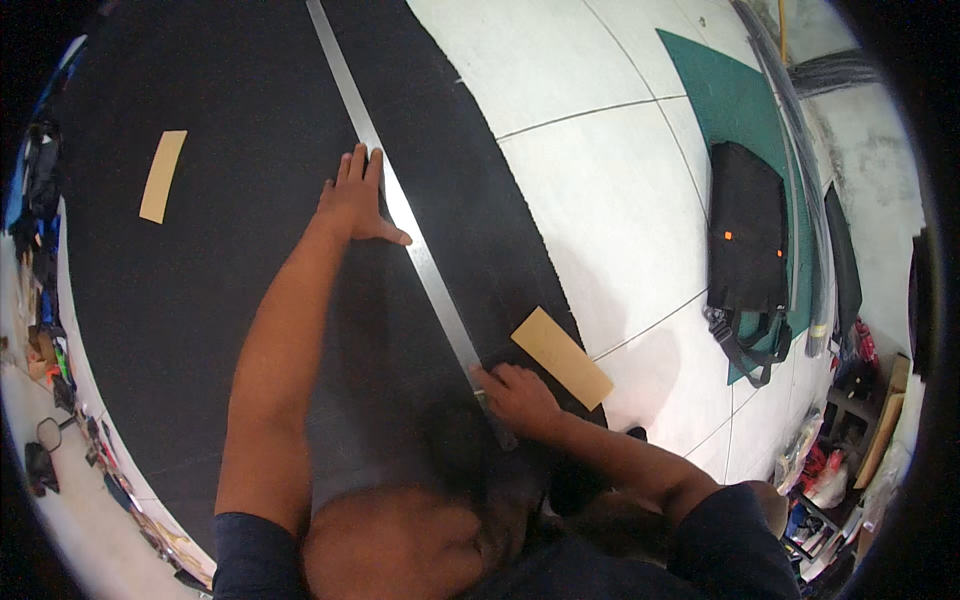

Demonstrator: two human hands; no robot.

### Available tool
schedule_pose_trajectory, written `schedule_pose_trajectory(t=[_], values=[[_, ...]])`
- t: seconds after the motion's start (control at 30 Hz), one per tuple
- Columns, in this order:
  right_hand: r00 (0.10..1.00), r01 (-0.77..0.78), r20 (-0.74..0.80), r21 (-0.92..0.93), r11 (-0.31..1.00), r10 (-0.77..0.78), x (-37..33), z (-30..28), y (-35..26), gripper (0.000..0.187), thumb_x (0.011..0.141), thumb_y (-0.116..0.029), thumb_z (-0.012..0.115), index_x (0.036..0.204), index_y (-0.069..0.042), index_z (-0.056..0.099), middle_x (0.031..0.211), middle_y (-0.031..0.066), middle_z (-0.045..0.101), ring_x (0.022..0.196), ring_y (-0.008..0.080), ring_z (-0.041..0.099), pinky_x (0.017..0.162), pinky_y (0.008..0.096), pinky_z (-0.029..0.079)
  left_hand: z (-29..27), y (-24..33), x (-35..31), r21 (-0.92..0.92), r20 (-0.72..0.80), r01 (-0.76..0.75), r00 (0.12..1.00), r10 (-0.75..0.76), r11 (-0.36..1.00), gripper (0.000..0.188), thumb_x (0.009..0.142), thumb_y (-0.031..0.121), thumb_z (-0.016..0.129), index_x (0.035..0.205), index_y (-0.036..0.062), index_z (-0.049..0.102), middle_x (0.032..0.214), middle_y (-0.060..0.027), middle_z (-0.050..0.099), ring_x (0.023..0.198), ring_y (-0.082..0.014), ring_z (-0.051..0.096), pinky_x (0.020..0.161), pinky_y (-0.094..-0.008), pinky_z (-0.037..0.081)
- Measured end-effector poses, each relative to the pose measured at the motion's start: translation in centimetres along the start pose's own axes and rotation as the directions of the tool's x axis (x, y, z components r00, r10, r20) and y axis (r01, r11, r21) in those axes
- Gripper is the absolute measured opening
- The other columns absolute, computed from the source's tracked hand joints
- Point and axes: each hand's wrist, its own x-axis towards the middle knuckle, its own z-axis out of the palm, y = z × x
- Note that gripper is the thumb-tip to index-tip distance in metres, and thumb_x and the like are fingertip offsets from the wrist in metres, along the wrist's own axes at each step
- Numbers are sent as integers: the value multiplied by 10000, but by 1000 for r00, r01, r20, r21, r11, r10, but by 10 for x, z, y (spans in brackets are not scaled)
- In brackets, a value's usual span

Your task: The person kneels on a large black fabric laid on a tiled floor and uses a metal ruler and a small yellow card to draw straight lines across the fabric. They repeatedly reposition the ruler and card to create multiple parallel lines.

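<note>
- Head view shows a long metal strip [436, 295] lying slantwise on a wide black sheet [180, 330]; probably it serves as a straight edge, since it runs roughly along the sheet's right border.
- Left hand [353, 205] is open and laid flat, fingers spread at the strip's left edge, thumb reaching onto the metal. I judge that this pressure prevents the strip from sliding.
- Right hand [525, 400] is bent with curled fingers, its fingertips at the strip near the lower end. Whether it pinches some small object, I cannot tell.
- Both hands are well apart along the strip, which perhaps keeps its direction steady.
- One tan piece [562, 358] lies just beside the right hand, at the sheet's border; another tan piece [163, 177] rests farther left. Why they are placed so is not clear.
</note>
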Motion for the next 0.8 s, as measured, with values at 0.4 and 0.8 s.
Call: schedule_pose_trajectory(t=[0.4, 0.8], values=[[994, 104, -12, -68, 992, -105, 8, 10, -18, 526, 912, -219, 730, 1407, -95, 602, 954, 122, 656, 866, 304, 682, 747, 424, 567, -4, -30, -39, 110, -26, 40, 999, -37, 993, 1501, 498, 635, 954, 1671, 147, 154, 1731, -158, 167, 1594, -379, 159, 1252, -657, 182], [915, -325, -296, -140, 935, 274, 5, -86, 70, 542, 809, -497, 839, 1121, -82, 683, 991, 119, 676, 984, 341, 660, 834, 458, 501, 133, -12, -179, -367, -492, -111, 866, -92, 924, 761, 927, 425, 740, 1492, -5, 464, 1607, -275, 354, 1517, -463, 291, 1243, -623, 181]])
